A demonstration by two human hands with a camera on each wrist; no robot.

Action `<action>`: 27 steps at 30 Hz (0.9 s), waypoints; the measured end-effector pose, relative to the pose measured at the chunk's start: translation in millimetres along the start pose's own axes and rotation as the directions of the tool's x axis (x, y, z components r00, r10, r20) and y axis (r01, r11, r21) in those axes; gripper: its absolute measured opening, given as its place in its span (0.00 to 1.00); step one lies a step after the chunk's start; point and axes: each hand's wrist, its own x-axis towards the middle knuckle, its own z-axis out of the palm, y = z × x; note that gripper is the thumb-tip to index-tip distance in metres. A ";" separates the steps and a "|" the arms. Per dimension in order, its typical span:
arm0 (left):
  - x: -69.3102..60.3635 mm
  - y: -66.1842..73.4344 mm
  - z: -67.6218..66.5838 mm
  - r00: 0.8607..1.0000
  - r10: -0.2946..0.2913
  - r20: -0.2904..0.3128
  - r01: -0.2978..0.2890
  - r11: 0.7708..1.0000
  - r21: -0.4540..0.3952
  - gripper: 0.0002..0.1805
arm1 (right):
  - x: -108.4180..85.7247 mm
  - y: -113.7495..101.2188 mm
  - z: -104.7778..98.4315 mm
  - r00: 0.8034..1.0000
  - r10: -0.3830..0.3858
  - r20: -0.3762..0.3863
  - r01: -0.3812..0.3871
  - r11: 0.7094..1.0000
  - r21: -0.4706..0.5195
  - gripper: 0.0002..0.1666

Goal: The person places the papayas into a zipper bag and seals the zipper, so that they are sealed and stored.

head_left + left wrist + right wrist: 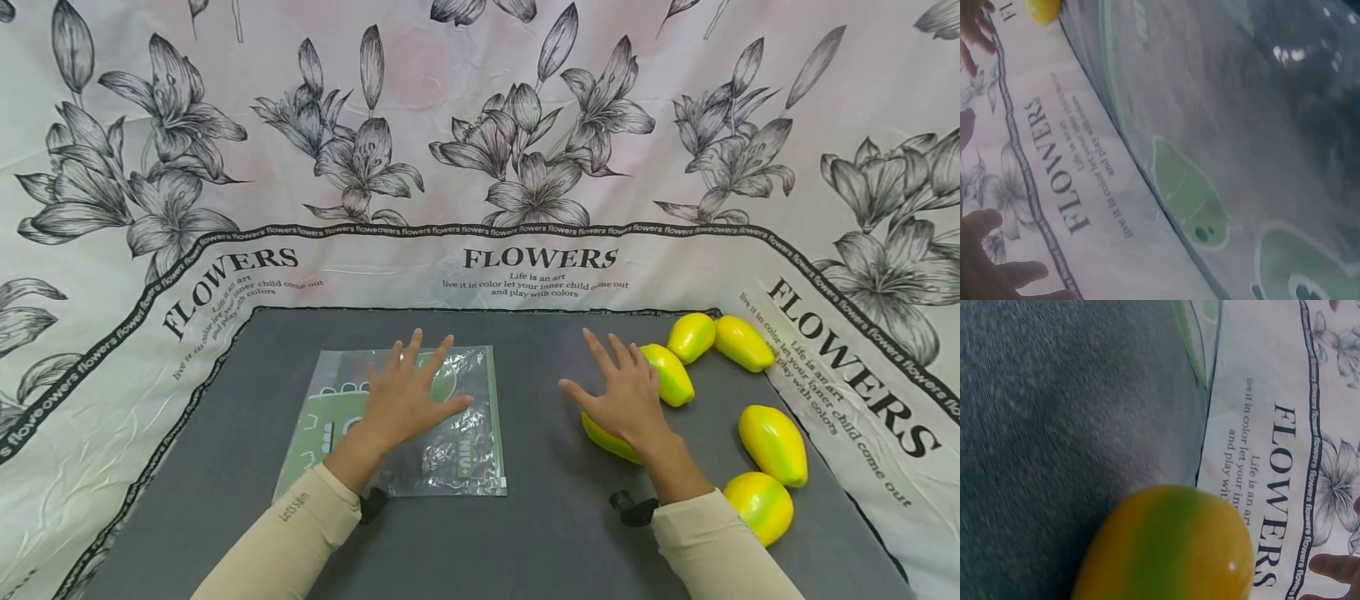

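Note:
A clear zip bag with green printed figures (476, 433) lies flat on the grey table. My left hand (405, 400) is over it, fingers spread and holding nothing. The left wrist view shows the bag (1191, 112) filling much of the picture, with my fingertips at the left edge. To the right, my right hand (626, 400) is spread, also with nothing in it, over a yellow-green mango (611, 437) that it partly hides. Whether it touches that mango, I cannot tell. In the right wrist view a mango (1172, 550) with a green stripe appears large at the bottom.
More mangoes lie at the right: one by my right fingers (670, 377), a pair at the far right corner (691, 337), and two near the right edge (772, 446). A white flower-printed cloth (536, 192) surrounds the table's back and sides.

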 end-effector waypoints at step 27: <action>6.0 22.0 39.5 0.998 0.008 0.065 -0.006 0.999 -0.039 0.49 | -1.3 -26.1 44.4 0.994 -0.106 0.005 0.106 0.994 0.007 0.48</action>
